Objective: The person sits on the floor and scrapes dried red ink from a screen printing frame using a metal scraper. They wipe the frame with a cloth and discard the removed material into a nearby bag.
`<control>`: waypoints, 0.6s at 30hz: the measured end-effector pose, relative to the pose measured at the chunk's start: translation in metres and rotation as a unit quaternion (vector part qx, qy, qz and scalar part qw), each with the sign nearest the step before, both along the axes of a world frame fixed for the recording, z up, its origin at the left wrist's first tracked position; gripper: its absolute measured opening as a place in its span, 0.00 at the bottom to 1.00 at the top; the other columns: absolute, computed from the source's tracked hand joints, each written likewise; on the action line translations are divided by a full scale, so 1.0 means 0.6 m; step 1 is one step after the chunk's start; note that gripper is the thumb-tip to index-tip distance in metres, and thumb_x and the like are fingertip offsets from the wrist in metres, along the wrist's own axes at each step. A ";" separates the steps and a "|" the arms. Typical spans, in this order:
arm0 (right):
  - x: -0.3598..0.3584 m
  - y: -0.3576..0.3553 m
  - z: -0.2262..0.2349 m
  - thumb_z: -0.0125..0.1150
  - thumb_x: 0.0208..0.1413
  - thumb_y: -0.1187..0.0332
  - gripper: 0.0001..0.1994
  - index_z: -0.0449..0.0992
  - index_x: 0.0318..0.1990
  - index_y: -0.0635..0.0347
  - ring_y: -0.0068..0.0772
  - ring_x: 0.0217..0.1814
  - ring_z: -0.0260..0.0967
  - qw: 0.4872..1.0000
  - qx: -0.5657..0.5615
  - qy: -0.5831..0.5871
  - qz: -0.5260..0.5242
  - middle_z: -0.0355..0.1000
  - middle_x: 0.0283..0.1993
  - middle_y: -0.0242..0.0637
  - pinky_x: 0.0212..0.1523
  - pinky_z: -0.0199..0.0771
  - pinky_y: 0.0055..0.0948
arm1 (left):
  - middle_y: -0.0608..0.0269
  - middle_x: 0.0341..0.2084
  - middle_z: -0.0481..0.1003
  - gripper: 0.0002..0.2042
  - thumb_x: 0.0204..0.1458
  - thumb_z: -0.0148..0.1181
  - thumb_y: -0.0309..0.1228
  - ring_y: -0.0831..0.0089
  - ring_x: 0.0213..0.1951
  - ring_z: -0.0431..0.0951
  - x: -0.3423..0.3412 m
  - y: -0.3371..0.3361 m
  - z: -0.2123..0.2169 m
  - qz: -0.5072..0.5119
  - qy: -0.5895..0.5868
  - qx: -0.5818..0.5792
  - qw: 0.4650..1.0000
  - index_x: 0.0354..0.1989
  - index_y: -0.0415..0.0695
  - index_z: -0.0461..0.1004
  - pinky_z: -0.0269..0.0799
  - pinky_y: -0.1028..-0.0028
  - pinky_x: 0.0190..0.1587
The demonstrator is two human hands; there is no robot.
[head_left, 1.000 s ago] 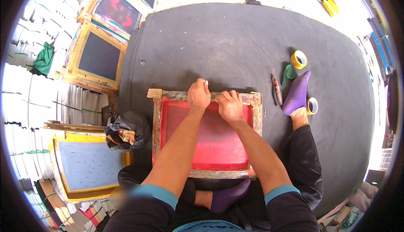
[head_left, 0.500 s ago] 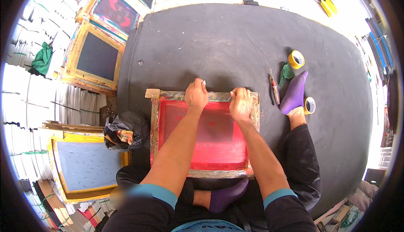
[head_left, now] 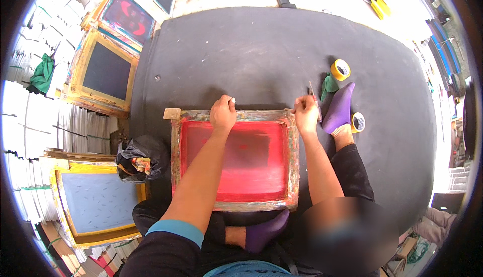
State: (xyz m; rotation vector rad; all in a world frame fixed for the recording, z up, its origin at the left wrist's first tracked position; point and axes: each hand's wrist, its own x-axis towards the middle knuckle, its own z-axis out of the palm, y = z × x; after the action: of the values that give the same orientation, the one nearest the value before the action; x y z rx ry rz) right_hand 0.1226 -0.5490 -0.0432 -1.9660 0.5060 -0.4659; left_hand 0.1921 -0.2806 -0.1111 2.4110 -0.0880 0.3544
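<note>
A wooden screen-printing frame [head_left: 293,176] with a red-stained mesh lies flat in front of me. My left hand [head_left: 223,114] is closed in a fist over its far bar. A small white spot shows at the fingertips; what the hand holds, if anything, I cannot make out. Just off the frame's far right corner, my right hand [head_left: 306,114] has its fingers bent and pinched together, their contents hidden. Beside it lies a slim red-handled tool [head_left: 312,94], partly covered by the hand. A green cloth [head_left: 329,85] rests a little farther right.
Two yellow tape rolls [head_left: 340,69] lie near my purple-socked foot [head_left: 338,110]. A black plastic bag [head_left: 143,154] stands left of the frame. Other screen frames [head_left: 132,71] and stacked white paper [head_left: 75,123] line the left side. A dark mat [head_left: 236,51] covers the work surface.
My right hand has left the frame's far bar and moved right, beside the red-handled tool. My left hand stays over the far bar. The whole view has shifted slightly.
</note>
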 end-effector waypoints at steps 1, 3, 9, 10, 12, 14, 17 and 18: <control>-0.013 -0.003 -0.004 0.60 0.63 0.74 0.05 0.75 0.39 0.67 0.34 0.26 0.79 1.000 -0.020 0.018 0.011 0.77 0.27 0.44 0.32 0.78 0.36 | 0.50 0.32 0.81 0.07 0.62 0.62 0.34 0.49 0.36 0.81 0.001 0.001 0.000 -0.009 0.011 -0.013 1.000 0.39 0.43 0.76 0.76 0.54 0.41; -0.027 0.002 -0.019 0.66 0.57 0.72 0.07 0.81 0.39 0.66 0.43 0.35 0.83 0.997 -0.073 0.031 0.014 0.81 0.34 0.51 0.41 0.80 0.38 | 0.52 0.31 0.81 0.08 0.62 0.64 0.33 0.55 0.35 0.82 0.003 0.012 0.000 -0.030 0.031 -0.104 0.994 0.38 0.41 0.77 0.76 0.60 0.41; -0.049 0.073 -0.021 0.69 0.54 0.69 0.10 0.83 0.41 0.66 0.50 0.42 0.83 0.984 -0.119 0.025 0.126 0.82 0.39 0.51 0.46 0.81 0.41 | 0.55 0.33 0.82 0.08 0.60 0.67 0.30 0.65 0.38 0.83 -0.012 0.110 0.015 -0.062 -0.044 -0.169 0.983 0.40 0.37 0.78 0.77 0.67 0.42; -0.048 0.088 -0.025 0.70 0.54 0.69 0.11 0.83 0.41 0.66 0.51 0.42 0.82 0.979 -0.139 0.020 0.149 0.82 0.40 0.52 0.47 0.82 0.42 | 0.54 0.37 0.81 0.07 0.59 0.67 0.29 0.62 0.41 0.82 -0.027 0.124 0.026 -0.077 -0.047 -0.136 0.987 0.39 0.37 0.79 0.77 0.65 0.44; -0.036 0.147 -0.016 0.69 0.55 0.69 0.11 0.83 0.44 0.64 0.52 0.48 0.80 0.963 -0.177 0.028 0.203 0.80 0.45 0.50 0.50 0.80 0.45 | 0.52 0.43 0.81 0.06 0.57 0.68 0.28 0.56 0.47 0.81 -0.064 0.174 0.046 -0.095 -0.056 -0.060 0.992 0.38 0.38 0.80 0.77 0.60 0.48; -0.013 0.191 -0.015 0.68 0.55 0.69 0.12 0.82 0.46 0.62 0.52 0.52 0.78 0.943 -0.224 0.009 0.245 0.79 0.46 0.48 0.53 0.79 0.47 | 0.50 0.50 0.78 0.06 0.54 0.69 0.28 0.50 0.56 0.75 -0.108 0.216 0.062 -0.099 -0.089 0.004 0.991 0.35 0.40 0.79 0.70 0.54 0.58; 0.026 0.221 -0.020 0.68 0.56 0.67 0.12 0.82 0.47 0.60 0.50 0.55 0.75 0.913 -0.302 -0.002 0.273 0.79 0.48 0.44 0.55 0.77 0.46 | 0.47 0.60 0.72 0.06 0.52 0.70 0.28 0.44 0.66 0.66 -0.181 0.254 0.095 -0.079 -0.060 0.102 0.990 0.33 0.41 0.79 0.63 0.50 0.66; 0.039 0.232 -0.023 0.69 0.56 0.67 0.12 0.82 0.46 0.60 0.49 0.55 0.74 0.904 -0.320 0.000 0.283 0.79 0.48 0.43 0.56 0.77 0.45 | 0.46 0.63 0.70 0.06 0.52 0.70 0.28 0.43 0.68 0.63 -0.200 0.268 0.100 -0.065 -0.039 0.136 0.988 0.33 0.42 0.79 0.61 0.49 0.68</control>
State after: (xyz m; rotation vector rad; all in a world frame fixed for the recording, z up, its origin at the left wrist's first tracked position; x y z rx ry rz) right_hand 0.1461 -0.4100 -0.0572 -2.6061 -0.2804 -0.2684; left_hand 0.0722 -0.1198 -0.0511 2.6419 -0.3480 0.3979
